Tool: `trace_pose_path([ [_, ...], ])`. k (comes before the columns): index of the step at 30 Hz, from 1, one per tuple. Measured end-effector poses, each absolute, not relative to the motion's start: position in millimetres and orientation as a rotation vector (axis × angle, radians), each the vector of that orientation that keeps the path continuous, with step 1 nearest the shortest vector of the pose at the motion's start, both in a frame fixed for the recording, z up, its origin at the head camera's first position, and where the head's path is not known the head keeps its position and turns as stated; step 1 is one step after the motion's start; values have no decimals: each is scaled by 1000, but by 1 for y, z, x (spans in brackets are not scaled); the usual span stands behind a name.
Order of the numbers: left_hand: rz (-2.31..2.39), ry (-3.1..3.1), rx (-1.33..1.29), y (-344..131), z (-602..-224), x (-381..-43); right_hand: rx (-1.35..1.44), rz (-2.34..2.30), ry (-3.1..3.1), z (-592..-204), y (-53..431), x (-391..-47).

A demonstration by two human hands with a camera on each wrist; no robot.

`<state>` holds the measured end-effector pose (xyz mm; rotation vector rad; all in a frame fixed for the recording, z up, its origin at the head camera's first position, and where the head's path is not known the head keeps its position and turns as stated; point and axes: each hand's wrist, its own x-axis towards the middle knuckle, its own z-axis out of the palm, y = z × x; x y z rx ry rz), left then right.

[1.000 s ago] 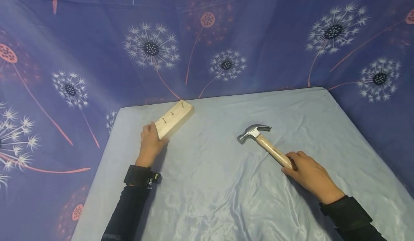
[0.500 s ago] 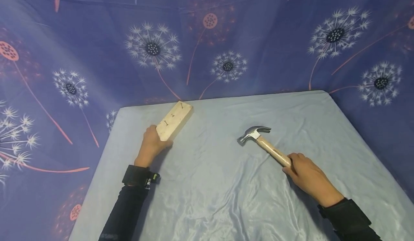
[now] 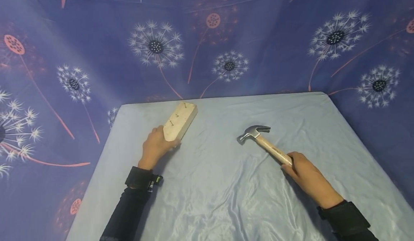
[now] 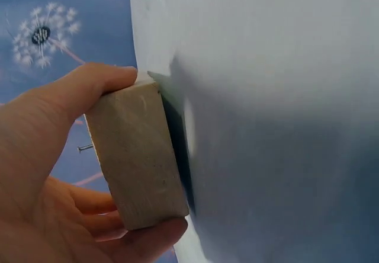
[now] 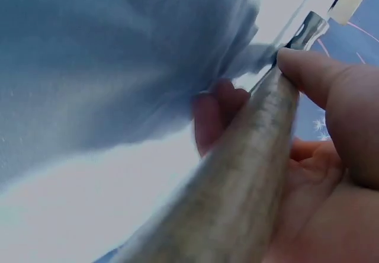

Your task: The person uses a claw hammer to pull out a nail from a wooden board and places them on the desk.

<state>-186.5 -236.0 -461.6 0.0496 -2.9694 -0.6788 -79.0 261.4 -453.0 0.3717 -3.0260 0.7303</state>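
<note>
My left hand point(image 3: 156, 146) grips the near end of a pale wooden block point(image 3: 181, 121) near the back left of the table. Three nails point(image 3: 172, 123) stick up from the block's top face. In the left wrist view, thumb and fingers hold opposite sides of the block point(image 4: 139, 156), and one nail point(image 4: 86, 148) shows beside the palm. A dark gap runs between the block's underside and the cloth. My right hand point(image 3: 310, 178) holds a claw hammer point(image 3: 271, 149) by its wooden handle, with the steel head point(image 3: 253, 132) pointing up and left, low over the table. The handle's end is hidden in the head view.
A shiny pale blue cloth point(image 3: 207, 183) with wrinkles covers the table. Behind and at both sides hangs a purple-blue curtain point(image 3: 268, 46) with a dandelion print, meeting the table's back edge near the block.
My left hand and the block have shifted slightly right, and the block has turned a little toward pointing straight back. The hammer and right hand have stayed nearly still.
</note>
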Motion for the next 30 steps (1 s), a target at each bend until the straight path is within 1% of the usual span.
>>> trace_pose_path([
  [12,-708,-2933,-18,-210,-466,-160,422,763,-2933,-455,259,-81],
  [17,-704,-2932,0,-202,-463,-150,457,766,-2880,-455,256,-83],
  [30,-729,-2979,-61,-168,-462,-124,351,816,-2876,-451,257,-78],
])
